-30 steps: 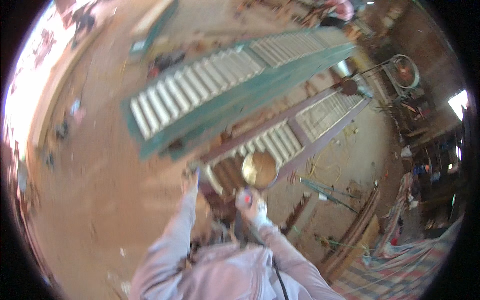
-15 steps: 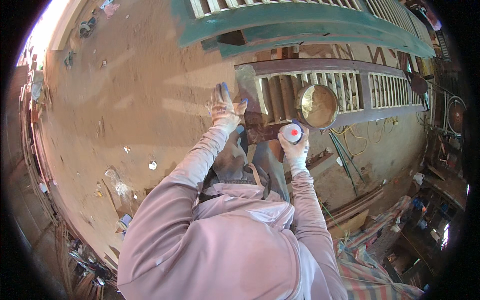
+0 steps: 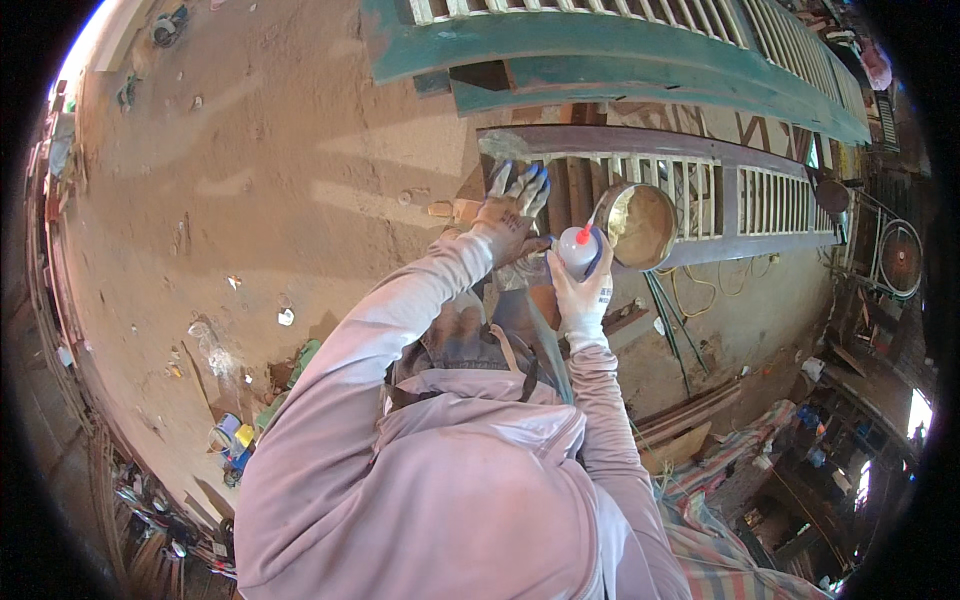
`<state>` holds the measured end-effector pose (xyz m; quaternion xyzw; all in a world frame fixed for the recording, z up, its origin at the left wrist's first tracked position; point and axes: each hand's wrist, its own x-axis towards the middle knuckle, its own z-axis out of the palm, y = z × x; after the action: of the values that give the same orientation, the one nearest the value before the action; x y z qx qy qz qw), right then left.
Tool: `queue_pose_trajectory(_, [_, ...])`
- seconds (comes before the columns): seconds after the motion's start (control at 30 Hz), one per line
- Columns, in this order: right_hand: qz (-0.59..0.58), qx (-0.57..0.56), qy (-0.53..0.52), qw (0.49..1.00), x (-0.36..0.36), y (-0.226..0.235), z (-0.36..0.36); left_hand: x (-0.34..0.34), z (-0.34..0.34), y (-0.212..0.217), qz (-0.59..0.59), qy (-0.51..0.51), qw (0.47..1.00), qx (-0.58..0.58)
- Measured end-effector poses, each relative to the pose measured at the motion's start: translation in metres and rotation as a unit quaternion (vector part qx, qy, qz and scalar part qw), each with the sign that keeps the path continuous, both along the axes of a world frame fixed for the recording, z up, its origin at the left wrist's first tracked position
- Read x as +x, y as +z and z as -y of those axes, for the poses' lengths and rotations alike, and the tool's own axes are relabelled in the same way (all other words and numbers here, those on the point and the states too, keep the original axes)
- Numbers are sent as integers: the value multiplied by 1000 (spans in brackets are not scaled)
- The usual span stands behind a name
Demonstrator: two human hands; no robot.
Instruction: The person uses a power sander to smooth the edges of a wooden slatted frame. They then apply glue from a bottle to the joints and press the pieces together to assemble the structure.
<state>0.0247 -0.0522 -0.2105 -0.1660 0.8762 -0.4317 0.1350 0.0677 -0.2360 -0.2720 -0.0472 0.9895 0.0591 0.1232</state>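
A long brown louvred wooden shutter (image 3: 728,190) lies before me, its slats pale and its left end bare and whitish. My left hand (image 3: 512,212), in a white glove with blue fingertips, rests on or just over that end with fingers spread. My right hand (image 3: 582,298), gloved the same way, is closed around a white plastic squeeze bottle (image 3: 575,256) with a red nozzle. The nozzle tilts up and to the right. Just beyond it, a round metal tin (image 3: 657,226) with a yellowish inside sits on the slats.
Farther off lies a green louvred shutter (image 3: 600,58). A yellow cord (image 3: 697,297) and thin green rods (image 3: 678,325) lie on the dirt floor (image 3: 330,150) at the right. Striped cloth (image 3: 715,545) is at the lower right, and a wheel (image 3: 898,255) stands at the far right.
My left hand has moved right, from above the floor onto the shutter's end. The bottle has tipped, so its red nozzle now points up and right. The view has shifted slightly.
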Motion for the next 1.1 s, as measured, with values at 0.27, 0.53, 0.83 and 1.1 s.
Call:
queue_pose_trajectory(0.27, [-77, 113, 54, 989, -16, 8, 21, 21, 34, 10, -15, 167, 985, 40])
queue_pose_trajectory(0.53, [-151, 236, 135, 950, -18, 21, 40, 50, 20, 5, 70, 307, 947, 58])
queue_pose_trajectory(0.83, [-168, 310, 186, 917, -23, 28, 60, 63, -30, -3, 146, 335, 916, 166])
queue_pose_trajectory(1.1, [-150, 366, 200, 896, -26, 35, 75, 59, -22, 10, 175, 314, 916, 180])
